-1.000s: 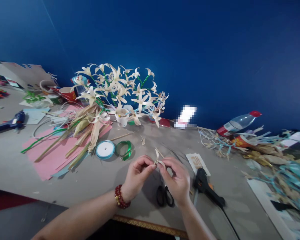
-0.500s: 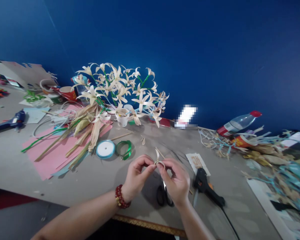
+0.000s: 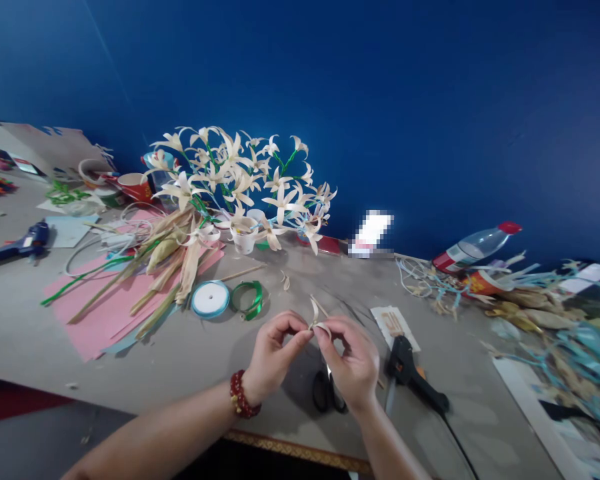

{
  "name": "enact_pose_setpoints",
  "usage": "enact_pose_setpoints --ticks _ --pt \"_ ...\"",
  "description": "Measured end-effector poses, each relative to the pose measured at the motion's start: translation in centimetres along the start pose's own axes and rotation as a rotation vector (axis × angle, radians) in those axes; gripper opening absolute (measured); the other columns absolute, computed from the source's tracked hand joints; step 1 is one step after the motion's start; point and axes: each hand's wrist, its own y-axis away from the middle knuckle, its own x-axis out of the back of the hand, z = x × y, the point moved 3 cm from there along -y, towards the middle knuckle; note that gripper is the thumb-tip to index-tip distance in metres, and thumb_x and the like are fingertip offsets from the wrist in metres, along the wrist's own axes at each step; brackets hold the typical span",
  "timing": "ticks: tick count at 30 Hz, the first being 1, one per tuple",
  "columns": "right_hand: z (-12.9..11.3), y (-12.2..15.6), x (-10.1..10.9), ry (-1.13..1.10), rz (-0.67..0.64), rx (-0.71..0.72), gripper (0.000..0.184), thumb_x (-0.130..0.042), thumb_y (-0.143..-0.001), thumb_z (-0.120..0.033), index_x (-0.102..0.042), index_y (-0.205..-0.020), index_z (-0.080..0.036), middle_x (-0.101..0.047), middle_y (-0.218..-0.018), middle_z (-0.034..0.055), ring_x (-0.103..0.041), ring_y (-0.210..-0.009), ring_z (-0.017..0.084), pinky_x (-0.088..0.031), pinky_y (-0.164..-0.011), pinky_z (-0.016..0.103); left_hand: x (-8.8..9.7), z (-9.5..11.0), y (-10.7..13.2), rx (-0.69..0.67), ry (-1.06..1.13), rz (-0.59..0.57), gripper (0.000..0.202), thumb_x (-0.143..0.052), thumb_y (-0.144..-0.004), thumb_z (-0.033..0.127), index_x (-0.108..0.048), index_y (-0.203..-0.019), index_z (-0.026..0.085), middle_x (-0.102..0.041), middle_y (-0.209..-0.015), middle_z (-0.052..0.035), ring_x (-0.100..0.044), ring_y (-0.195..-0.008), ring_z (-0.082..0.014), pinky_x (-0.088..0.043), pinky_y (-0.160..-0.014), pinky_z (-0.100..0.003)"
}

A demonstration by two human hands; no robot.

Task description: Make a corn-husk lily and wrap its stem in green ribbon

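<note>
My left hand, with a red bead bracelet at the wrist, and my right hand meet above the grey table. Both pinch a small cream petal piece made of dried husk, which curls up between the fingertips. Black-handled scissors lie on the table just under my right hand. A black glue gun lies to the right of that hand.
A bunch of cream husk flowers on green stems stands at the back. Dried husks lie on pink paper; a ribbon spool and green ribbon sit nearby. A plastic bottle and husk scraps lie right, a blue glue gun left.
Nothing much has moved. My fingers have shifted slightly on the petal piece, and both hands stay in the same place.
</note>
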Motion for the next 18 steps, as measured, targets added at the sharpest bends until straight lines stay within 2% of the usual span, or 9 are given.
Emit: enact_pose_setpoints --ticks 18 --pt "0.11 0.02 0.03 0.0 -0.029 -0.021 0.01 -0.061 -0.087 -0.013 -0.063 -0.081 -0.02 -0.062 -0.073 0.0008 -0.059 -0.066 0.014 -0.048 -0.062 0.025 0.04 -0.4 0.14 -0.002 -0.027 -0.015 0.016 -0.068 -0.085 0.026 -0.064 -0.074 0.016 -0.059 -0.074 -0.0021 -0.054 -0.072 -0.0148 -0.043 -0.069 -0.027"
